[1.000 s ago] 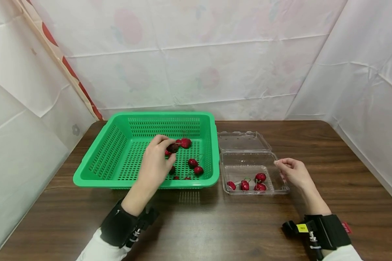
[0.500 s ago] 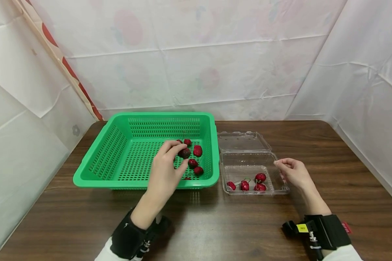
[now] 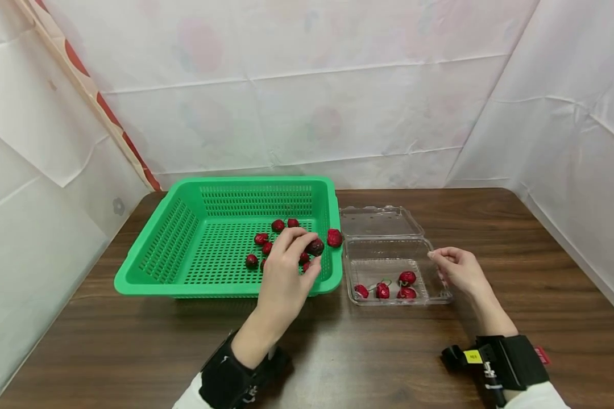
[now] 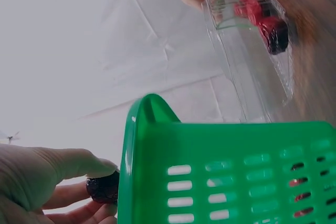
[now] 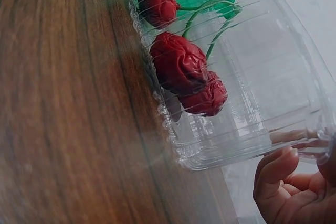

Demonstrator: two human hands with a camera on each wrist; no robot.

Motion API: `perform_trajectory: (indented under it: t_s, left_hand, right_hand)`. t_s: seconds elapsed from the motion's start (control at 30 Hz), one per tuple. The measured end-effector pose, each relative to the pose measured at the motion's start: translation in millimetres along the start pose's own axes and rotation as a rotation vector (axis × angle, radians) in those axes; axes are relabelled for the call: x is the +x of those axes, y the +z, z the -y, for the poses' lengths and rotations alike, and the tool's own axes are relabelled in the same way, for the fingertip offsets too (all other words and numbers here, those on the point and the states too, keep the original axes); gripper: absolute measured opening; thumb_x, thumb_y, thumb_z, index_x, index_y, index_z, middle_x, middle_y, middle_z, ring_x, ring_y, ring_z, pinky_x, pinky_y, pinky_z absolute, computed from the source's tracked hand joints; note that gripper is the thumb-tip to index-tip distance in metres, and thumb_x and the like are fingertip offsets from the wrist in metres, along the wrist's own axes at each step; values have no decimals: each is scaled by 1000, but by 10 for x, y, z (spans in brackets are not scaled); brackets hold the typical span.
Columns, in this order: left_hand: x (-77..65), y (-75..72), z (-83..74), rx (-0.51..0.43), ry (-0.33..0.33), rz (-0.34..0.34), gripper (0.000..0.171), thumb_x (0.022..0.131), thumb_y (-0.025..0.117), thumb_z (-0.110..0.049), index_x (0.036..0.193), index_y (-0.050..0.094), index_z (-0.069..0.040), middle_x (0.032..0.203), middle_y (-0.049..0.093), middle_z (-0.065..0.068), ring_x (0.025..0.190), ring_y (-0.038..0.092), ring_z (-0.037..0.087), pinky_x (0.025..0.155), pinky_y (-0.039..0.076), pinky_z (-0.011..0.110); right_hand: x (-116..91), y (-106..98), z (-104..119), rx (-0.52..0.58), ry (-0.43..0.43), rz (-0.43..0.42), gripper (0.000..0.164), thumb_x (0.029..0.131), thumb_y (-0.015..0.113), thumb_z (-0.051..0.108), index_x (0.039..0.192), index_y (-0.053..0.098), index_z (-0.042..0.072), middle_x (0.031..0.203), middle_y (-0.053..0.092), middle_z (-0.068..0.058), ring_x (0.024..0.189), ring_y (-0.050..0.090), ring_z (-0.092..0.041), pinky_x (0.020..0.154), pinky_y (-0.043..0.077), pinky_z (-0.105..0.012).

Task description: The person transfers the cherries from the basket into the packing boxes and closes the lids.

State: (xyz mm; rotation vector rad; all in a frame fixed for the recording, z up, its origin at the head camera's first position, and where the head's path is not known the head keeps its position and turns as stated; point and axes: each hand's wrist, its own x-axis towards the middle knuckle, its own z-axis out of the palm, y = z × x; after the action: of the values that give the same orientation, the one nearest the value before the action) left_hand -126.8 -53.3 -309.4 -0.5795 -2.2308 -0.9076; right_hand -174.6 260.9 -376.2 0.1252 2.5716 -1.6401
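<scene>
My left hand (image 3: pixel 286 275) pinches a dark cherry (image 3: pixel 314 247) between thumb and fingers, over the right side of the green plastic basket (image 3: pixel 184 288). A brighter red cherry (image 3: pixel 334 237) shows just beyond it, overlapping the basket's right rim. Several more cherries (image 3: pixel 252 261) lie on the basket floor, some partly hidden behind the hand. At the right, my right hand (image 3: pixel 460 270) pinches the edge of a clear plastic clamshell box (image 3: pixel 373 250). Several wrinkled red cherries (image 5: pixel 178 66) with green stems lie inside it.
The clamshell's lid (image 3: pixel 381 218) is folded open toward the back. Box and basket stand close side by side on the dark wooden table (image 3: pixel 368 352). White sheeting (image 3: pixel 286 113) hangs behind and along both sides. Each wrist wears a black strap (image 3: pixel 511 363) with a camera.
My left hand has moved right across the basket with the dark cherry, and the bright cherry beside it has shifted right too, to the rim. The right hand has stayed on the box.
</scene>
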Motion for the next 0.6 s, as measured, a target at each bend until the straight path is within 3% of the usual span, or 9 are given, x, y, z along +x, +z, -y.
perform_trajectory:
  t_s: [0.27, 0.6]
  left_hand:
    - [2, 100, -76, -35, 46, -8, 29, 70, 70, 5, 97, 62, 3, 97, 53, 11, 90, 51, 20, 69, 47, 27]
    - [-20, 317, -203, 6, 111, 49, 28, 71, 70, 2, 98, 62, 3, 98, 52, 11, 89, 51, 20, 71, 46, 27]
  right_hand:
    - [0, -1, -8, -3, -14, -4, 37, 92, 50, 24, 101, 46, -11, 58, 46, 1, 48, 43, -8, 45, 41, -26]
    - [-5, 7, 4, -9, -23, -6, 39, 91, 50, 25, 102, 46, -12, 58, 46, 0, 47, 43, -8, 45, 41, -26]
